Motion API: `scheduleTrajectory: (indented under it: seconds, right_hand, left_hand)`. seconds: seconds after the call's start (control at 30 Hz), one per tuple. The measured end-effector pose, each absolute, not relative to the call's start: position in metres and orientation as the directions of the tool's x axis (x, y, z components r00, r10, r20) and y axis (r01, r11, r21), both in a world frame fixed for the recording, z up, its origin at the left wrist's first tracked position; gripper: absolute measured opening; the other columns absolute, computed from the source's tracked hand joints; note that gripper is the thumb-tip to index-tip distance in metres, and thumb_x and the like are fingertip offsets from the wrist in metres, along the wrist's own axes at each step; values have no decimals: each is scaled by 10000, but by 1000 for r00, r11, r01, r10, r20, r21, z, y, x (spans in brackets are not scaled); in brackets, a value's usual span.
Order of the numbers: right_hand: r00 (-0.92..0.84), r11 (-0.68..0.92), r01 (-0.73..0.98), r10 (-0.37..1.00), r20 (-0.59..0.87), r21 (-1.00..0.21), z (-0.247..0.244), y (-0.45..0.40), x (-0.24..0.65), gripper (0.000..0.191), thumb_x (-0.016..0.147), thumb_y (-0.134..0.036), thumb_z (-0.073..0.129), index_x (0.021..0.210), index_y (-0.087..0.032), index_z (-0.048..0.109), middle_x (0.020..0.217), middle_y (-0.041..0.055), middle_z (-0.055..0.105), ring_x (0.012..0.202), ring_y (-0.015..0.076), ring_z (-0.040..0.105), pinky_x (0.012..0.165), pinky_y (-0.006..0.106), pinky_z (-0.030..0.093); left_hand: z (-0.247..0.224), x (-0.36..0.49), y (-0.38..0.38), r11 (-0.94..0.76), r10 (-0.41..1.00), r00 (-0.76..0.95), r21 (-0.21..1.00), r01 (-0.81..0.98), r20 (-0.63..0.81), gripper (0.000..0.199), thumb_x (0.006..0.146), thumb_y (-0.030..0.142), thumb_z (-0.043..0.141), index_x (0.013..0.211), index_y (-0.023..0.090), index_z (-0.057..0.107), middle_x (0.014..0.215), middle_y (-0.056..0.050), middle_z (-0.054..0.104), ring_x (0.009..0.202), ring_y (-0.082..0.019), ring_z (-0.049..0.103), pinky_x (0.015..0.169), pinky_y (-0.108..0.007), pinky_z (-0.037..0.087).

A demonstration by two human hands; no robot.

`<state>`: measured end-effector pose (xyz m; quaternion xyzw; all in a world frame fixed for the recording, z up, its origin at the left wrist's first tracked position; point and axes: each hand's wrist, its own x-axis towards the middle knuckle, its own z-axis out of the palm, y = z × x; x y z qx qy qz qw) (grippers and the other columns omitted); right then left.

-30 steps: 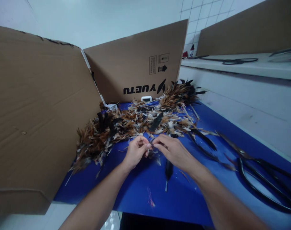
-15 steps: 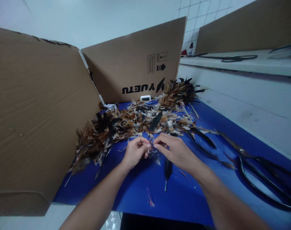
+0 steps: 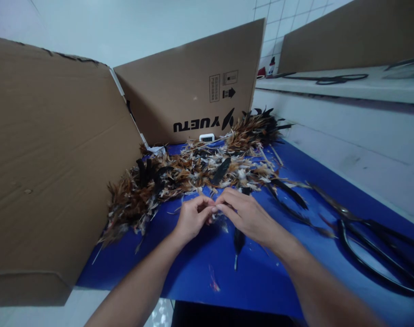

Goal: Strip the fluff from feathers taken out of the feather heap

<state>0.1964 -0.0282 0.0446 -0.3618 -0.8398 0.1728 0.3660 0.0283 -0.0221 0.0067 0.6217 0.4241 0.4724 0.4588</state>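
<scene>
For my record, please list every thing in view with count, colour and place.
Table: one, blue, beneath hands.
Feathers: many, brown, black and whitish, across table.
Strands: few, reddish, table's near edge.
Large scissors: one, dark, table's right.
Cardboard panels: three, brown, left, back, on ledge.
Device: one, white, by back panel.
Scrap: one, white, back left.
Ledge: one, white, right.
Slim tools: at least two, dark, on ledge.
Bottle: one, white, dark-topped, on ledge.
Object: one, red, beside bottle.
Wall: one, pale, partly tiled, behind.
Left hand: one, bare, centre.
Right hand: one, bare, centre.
</scene>
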Motion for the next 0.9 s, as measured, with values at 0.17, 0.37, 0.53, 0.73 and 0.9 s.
scheduleTrajectory:
  seconds: [0.17, 0.37, 0.53, 0.73, 0.9]
  right_hand:
    - [-454, 683, 496, 730, 510, -536, 41, -30, 193, 185, 897, -201, 398, 789, -204, 549, 811, 32, 575, 773, 148, 534, 710, 282, 410]
    - [-393, 616, 398, 784, 480, -680, 42, -29, 192, 134, 875, -212, 450, 817, -213, 571, 808, 10, 602, 753, 133, 558, 690, 255, 427]
    - [-323, 491, 323, 861, 393, -809, 45, -27, 194, 129, 856, -257, 482, 933, -232, 582, 824, 0, 643, 755, 142, 593, 655, 253, 451]
    - [-362, 558, 415, 826, 433, -718, 44, -29, 191, 103, 808, -304, 560, 861, -234, 615, 794, 5, 629, 671, 133, 555, 604, 250, 440]
    - [-329, 624, 502, 778, 535, -599, 35, -29, 187, 102, 839, -268, 528, 799, -218, 607, 770, 13, 620, 712, 145, 562, 667, 263, 428]
  left_hand:
    - [8, 25, -24, -351, 929, 211, 905, 239, 305, 206, 762, 376, 622, 757, 170, 613, 523, 24, 546, 435, -91, 490, 451, -203, 389]
    - [14, 25, -25, -283, 942, 221, 951, 124, 252, 210, 765, 369, 624, 766, 162, 585, 524, 33, 538, 433, -81, 492, 441, -191, 390]
    - [16, 26, -24, -208, 951, 223, 976, -61, 216, 249, 736, 367, 661, 759, 137, 568, 603, 16, 573, 443, -60, 498, 434, -179, 407]
    - [14, 26, -24, -202, 952, 227, 979, -38, 205, 250, 729, 375, 663, 769, 144, 575, 513, 38, 529, 417, -67, 487, 426, -181, 404]
    - [11, 27, -26, -282, 940, 227, 955, 88, 256, 207, 762, 361, 621, 760, 155, 594, 521, 31, 546, 428, -77, 493, 441, -192, 409]
